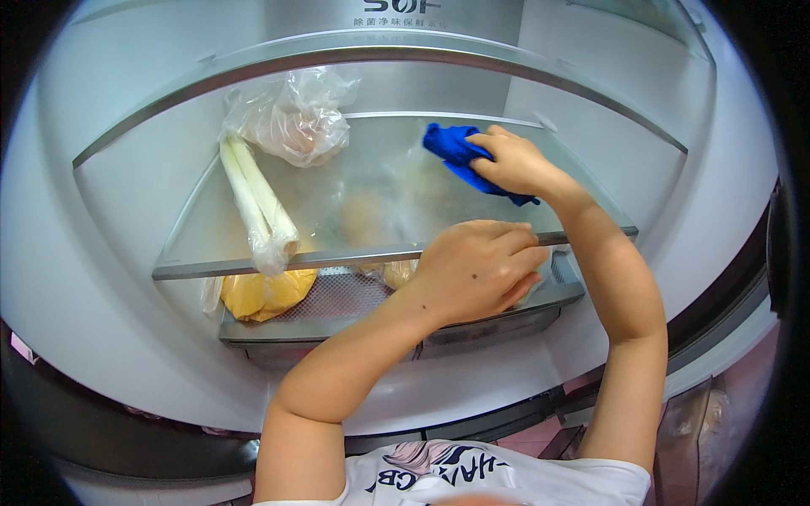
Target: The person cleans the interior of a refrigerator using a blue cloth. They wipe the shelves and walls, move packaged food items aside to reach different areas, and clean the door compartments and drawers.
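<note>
My right hand (515, 162) grips a bunched blue cloth (460, 150) and presses it on the frosted glass shelf (371, 181) inside a fridge, toward the right rear. My left hand (481, 268) is at the front edge of that shelf, right of its middle. Its fingers curl round the edge, and part of the grip is hidden. On the shelf's left side lie pale leek stalks (253, 198) wrapped in clear film, their ends reaching over the front edge. Behind them sits a clear plastic bag (304, 118) with something pinkish-brown in it.
Below the shelf, a yellow bag (268, 293) and a round pale item (398, 273) rest on a lower tier with a textured mat (346, 295). An upper glass shelf edge (380, 56) arches above my hands. White fridge walls (126, 177) close in both sides.
</note>
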Demonstrator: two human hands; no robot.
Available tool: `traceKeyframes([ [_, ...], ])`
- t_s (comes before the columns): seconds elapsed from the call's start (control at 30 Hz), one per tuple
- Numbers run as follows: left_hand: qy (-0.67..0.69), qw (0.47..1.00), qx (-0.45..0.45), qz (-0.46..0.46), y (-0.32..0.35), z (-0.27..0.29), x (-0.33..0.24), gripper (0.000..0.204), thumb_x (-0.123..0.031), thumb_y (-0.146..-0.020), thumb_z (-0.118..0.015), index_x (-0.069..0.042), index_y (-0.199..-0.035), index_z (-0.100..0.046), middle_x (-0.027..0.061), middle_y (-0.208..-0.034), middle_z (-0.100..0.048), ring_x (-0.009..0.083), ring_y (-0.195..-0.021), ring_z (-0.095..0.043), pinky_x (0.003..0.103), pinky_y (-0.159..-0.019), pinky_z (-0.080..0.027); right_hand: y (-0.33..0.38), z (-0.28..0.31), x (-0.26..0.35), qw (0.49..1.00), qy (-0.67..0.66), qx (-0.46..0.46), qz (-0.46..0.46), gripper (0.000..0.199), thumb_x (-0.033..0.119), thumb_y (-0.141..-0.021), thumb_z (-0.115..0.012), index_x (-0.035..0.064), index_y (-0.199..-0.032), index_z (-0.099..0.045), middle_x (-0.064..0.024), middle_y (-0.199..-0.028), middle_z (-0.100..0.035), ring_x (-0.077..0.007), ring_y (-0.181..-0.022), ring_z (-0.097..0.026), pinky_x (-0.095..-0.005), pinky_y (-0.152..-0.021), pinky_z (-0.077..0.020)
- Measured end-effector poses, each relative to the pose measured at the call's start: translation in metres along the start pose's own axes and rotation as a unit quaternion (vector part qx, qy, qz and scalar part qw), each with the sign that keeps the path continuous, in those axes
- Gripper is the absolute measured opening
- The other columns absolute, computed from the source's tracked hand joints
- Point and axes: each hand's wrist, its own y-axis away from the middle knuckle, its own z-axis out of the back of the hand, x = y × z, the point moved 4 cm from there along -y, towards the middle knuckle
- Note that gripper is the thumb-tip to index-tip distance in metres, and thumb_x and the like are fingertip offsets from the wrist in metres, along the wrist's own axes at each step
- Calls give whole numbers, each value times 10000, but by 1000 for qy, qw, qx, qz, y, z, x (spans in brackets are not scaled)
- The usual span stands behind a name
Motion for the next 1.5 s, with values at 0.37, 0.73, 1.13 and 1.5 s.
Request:
traceKeyframes([
  [0.37, 81, 996, 35, -25, 25, 5, -21, 152, -108, -688, -708, -111, -827, -648, 23, -732, -604, 208, -620, -610, 313, -508, -485, 41, 6, 102, 934, -265, 68, 231, 363, 169, -855, -589, 23, -1186, -559, -138, -1082, -566, -259, -985, -551, -343, -884, -421],
  [0.73, 119, 992, 27, -28, 42, 27, -82, 132, -139, -728, -702, -100, -849, -665, 29, -813, -649, 198, -797, -672, 315, -732, -565, 96, 61, -24, 974, -212, -86, -2, 358, 183, -873, -567, 55, -1207, -583, -133, -1086, -620, -250, -1003, -592, -319, -925, -440],
  [1.13, 127, 989, 56, -50, 30, 25, -95, 111, -141, -735, -687, -100, -837, -670, 38, -831, -657, 212, -800, -673, 335, -726, -568, 104, 21, 84, 963, -166, -146, 154, 349, 215, -805, -590, 49, -1111, -624, -189, -1075, -623, -361, -965, -597, -398, -868, -469],
  [1.5, 80, 995, 67, 9, 39, 44, -83, 140, -127, -686, -717, -111, -821, -683, 25, -806, -672, 203, -807, -678, 339, -720, -561, 145, 36, 39, 931, -201, -293, 87, 362, 221, -782, -617, 94, -1121, -625, -170, -983, -623, -360, -863, -610, -427, -771, -494],
])
